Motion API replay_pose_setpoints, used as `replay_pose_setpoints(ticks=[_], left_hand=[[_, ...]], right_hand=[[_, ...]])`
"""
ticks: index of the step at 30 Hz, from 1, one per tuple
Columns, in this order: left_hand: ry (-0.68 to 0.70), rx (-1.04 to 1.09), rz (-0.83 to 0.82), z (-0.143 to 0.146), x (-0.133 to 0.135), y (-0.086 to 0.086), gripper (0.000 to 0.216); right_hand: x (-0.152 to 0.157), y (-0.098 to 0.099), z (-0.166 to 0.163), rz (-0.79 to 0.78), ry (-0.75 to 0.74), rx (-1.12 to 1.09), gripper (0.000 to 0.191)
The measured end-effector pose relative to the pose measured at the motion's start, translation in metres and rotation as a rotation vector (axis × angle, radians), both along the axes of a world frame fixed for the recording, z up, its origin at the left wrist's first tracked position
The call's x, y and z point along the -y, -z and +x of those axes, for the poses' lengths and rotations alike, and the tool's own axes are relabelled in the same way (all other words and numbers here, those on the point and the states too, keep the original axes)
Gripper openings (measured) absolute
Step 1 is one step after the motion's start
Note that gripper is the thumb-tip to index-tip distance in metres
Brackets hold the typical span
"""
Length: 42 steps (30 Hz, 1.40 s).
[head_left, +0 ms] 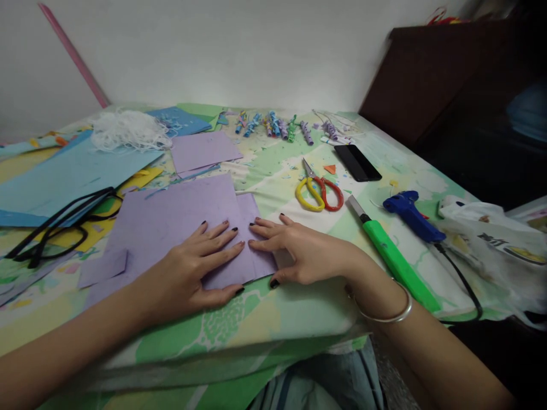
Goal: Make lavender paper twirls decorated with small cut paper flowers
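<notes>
A large purple foam or paper sheet lies flat near the table's front edge. My left hand rests on it with the fingers spread and holds nothing. Along its right side runs a narrower purple strip; whether it is a separate piece or a folded part I cannot tell. My right hand lies over this strip, fingers stretched out toward the left hand, thumb near the front edge. A small purple piece sits at the sheet's left.
Scissors, a phone, a green-handled cutter and a blue glue gun lie to the right. Rolled paper pieces stand at the back. Black glasses, light-blue sheets and white thread are left.
</notes>
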State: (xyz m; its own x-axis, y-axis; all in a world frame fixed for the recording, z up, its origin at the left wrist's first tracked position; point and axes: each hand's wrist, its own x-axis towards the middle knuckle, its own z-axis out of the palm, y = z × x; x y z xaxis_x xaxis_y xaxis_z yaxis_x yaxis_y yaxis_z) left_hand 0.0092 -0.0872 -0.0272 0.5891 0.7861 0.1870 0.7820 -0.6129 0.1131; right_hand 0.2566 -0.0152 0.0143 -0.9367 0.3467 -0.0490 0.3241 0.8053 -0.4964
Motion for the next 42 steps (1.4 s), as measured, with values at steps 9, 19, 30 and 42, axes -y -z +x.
replay_pose_setpoints(ticks=[9, 19, 30, 42], left_hand=[[-0.041, -0.024, -0.018, 0.006, 0.001, -0.005, 0.058], [-0.039, -0.047, -0.049, 0.007, 0.000, -0.010, 0.060], [-0.036, -0.036, -0.045, 0.009, -0.001, -0.009, 0.060], [-0.014, -0.014, -0.084, 0.007, -0.010, -0.022, 0.050]], right_hand=[[0.000, -0.001, 0.002, -0.037, -0.011, 0.019, 0.057], [-0.009, 0.004, 0.005, -0.135, 0.007, 0.014, 0.078], [-0.007, 0.003, 0.004, -0.132, 0.011, -0.004, 0.076], [-0.007, 0.002, 0.005, -0.126, 0.000, -0.009, 0.072]])
